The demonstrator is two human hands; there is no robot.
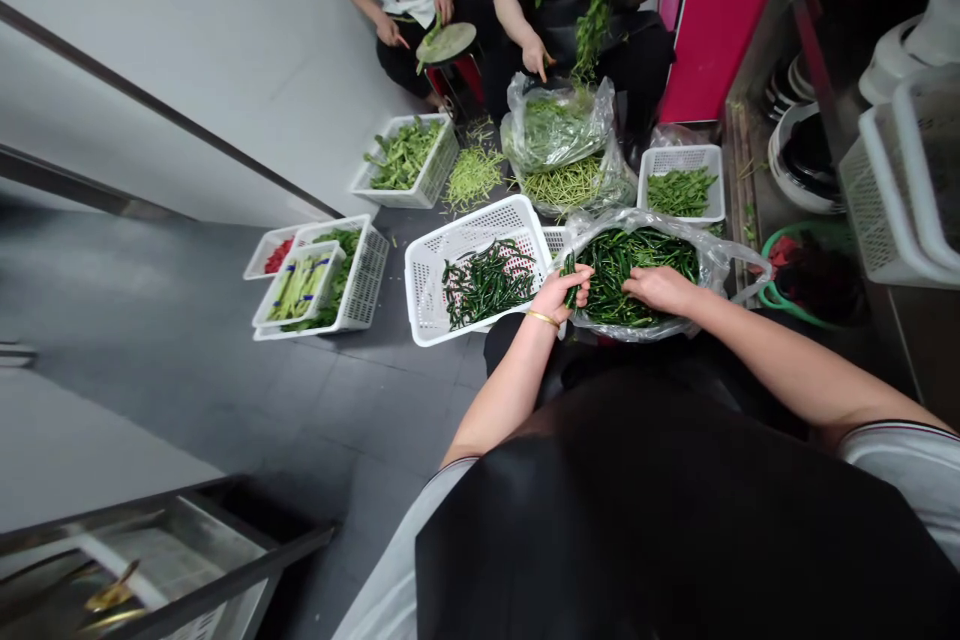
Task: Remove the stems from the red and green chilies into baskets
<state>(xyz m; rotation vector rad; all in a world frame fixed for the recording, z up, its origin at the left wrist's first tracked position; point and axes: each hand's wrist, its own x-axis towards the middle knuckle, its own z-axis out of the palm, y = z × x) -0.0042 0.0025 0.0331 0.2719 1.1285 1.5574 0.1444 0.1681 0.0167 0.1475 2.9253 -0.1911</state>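
A clear plastic bag [724, 255] stands open in front of me, filled with dark green chili peppers [637, 250]. At the bag's left edge, my left hand [561, 294] is closed around a small bunch of these peppers, which stick up past the fingers. My right hand [664, 289] reaches into the bag from the right, its fingers pinched on peppers at the top of the heap; the fingertips are partly hidden. Left of the bag, a white perforated basket [421, 305] holds a loose pile of green chili peppers [491, 282].
Two people sit opposite, one holding leafy stalks [596, 10] over another plastic bag [517, 135]. White baskets of greens [442, 175] stand on the floor around. A green basin [769, 295] and stacked white crates [870, 190] are at right; a metal rack [247, 545] is lower left.
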